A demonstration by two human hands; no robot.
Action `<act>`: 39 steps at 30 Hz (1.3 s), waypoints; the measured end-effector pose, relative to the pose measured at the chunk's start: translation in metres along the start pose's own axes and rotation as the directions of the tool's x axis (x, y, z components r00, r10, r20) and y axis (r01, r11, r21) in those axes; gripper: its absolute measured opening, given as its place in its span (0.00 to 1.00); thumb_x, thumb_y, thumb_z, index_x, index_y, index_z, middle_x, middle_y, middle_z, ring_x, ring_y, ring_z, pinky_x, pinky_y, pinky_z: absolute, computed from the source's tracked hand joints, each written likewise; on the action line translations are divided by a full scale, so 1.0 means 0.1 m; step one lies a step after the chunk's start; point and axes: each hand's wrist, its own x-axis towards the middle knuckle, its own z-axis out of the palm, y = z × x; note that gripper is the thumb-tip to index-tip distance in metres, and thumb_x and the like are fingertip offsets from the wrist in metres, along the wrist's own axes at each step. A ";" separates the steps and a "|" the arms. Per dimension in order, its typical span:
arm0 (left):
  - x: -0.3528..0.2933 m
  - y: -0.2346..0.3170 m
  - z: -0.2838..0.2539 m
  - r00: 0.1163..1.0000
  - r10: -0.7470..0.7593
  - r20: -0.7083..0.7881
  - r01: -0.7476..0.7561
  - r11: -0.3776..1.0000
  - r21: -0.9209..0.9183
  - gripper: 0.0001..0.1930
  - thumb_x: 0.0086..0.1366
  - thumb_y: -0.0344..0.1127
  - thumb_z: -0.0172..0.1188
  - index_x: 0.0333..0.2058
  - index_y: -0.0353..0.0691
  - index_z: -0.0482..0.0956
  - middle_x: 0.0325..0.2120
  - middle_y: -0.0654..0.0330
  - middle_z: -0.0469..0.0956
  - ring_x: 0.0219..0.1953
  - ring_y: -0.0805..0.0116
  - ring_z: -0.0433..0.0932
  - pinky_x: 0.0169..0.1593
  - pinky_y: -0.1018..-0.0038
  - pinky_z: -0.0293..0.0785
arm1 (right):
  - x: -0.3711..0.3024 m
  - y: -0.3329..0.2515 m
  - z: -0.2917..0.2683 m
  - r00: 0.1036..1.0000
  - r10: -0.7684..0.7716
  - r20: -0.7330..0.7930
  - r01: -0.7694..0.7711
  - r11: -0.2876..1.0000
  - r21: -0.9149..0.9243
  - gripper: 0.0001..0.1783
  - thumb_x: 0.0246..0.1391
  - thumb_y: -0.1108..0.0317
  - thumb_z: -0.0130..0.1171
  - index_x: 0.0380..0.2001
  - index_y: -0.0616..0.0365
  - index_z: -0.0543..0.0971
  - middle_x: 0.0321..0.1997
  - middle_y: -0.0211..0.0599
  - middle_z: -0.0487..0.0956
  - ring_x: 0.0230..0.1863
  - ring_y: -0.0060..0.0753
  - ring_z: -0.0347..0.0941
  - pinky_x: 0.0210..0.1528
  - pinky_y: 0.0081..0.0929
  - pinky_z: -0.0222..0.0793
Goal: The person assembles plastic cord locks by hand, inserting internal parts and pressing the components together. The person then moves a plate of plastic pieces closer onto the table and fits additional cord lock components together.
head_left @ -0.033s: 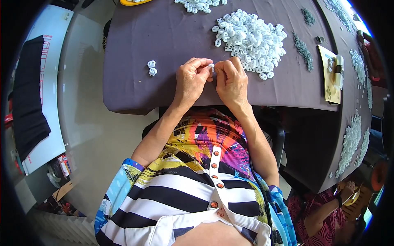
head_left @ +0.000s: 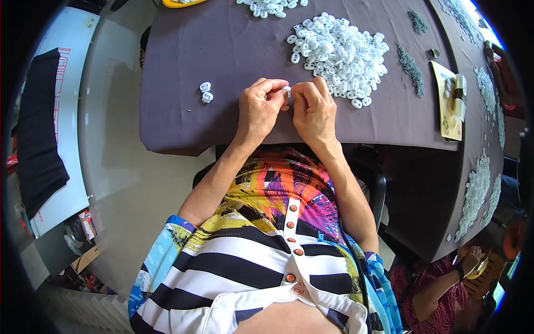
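Over the near part of the cloth-covered table, my two hands meet fingertip to fingertip. My left hand pinches a small white plastic piece, seemingly a two-hole cord lock like those in the pile. My right hand has thumb and forefinger pressed together at the piece's right side; whatever they hold is too small to make out. Just beyond my right hand spreads a large pile of white two-hole cord locks. To the left of my hands lie two white cord locks, close together.
Another white heap lies at the far edge of view. Small grey-green pieces form piles at the right. A yellow pad carries a roll-shaped object. Beyond it, a second table holds pale piles; another person's arm shows lower right.
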 end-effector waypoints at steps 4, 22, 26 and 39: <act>0.00 0.02 0.01 1.000 -0.008 -0.014 0.008 1.000 0.010 0.08 0.59 0.23 0.55 0.37 0.30 0.77 0.25 0.63 0.77 0.24 0.80 0.75 0.30 0.83 0.74 | 0.00 -0.02 0.00 1.000 0.004 -0.029 -0.004 1.000 -0.012 0.04 0.45 0.80 0.55 0.26 0.59 0.74 0.25 0.38 0.69 0.24 0.40 0.69 0.25 0.31 0.66; 0.10 0.01 -0.14 0.968 -0.166 0.188 0.212 0.943 -0.256 0.08 0.61 0.27 0.56 0.39 0.33 0.77 0.27 0.63 0.78 0.28 0.76 0.77 0.35 0.80 0.76 | 0.02 -0.01 -0.02 0.998 0.036 -0.041 -0.032 0.994 0.104 0.04 0.46 0.79 0.56 0.27 0.60 0.74 0.25 0.37 0.69 0.23 0.35 0.68 0.25 0.28 0.64; 0.11 -0.02 -0.17 0.950 -0.202 0.239 0.285 0.872 -0.398 0.08 0.60 0.26 0.56 0.39 0.32 0.76 0.28 0.61 0.78 0.28 0.74 0.78 0.36 0.78 0.77 | 0.02 -0.03 -0.01 0.998 0.035 -0.052 -0.030 0.995 0.099 0.04 0.46 0.79 0.57 0.27 0.60 0.74 0.25 0.37 0.69 0.23 0.35 0.68 0.25 0.28 0.65; 0.05 -0.02 -0.06 0.990 -0.136 0.029 0.138 0.949 -0.285 0.06 0.58 0.23 0.57 0.35 0.30 0.78 0.26 0.58 0.79 0.24 0.73 0.78 0.31 0.78 0.78 | 0.00 -0.05 -0.03 0.996 0.007 -0.094 -0.003 0.999 0.048 0.04 0.45 0.80 0.55 0.26 0.60 0.73 0.26 0.39 0.69 0.25 0.38 0.68 0.26 0.29 0.64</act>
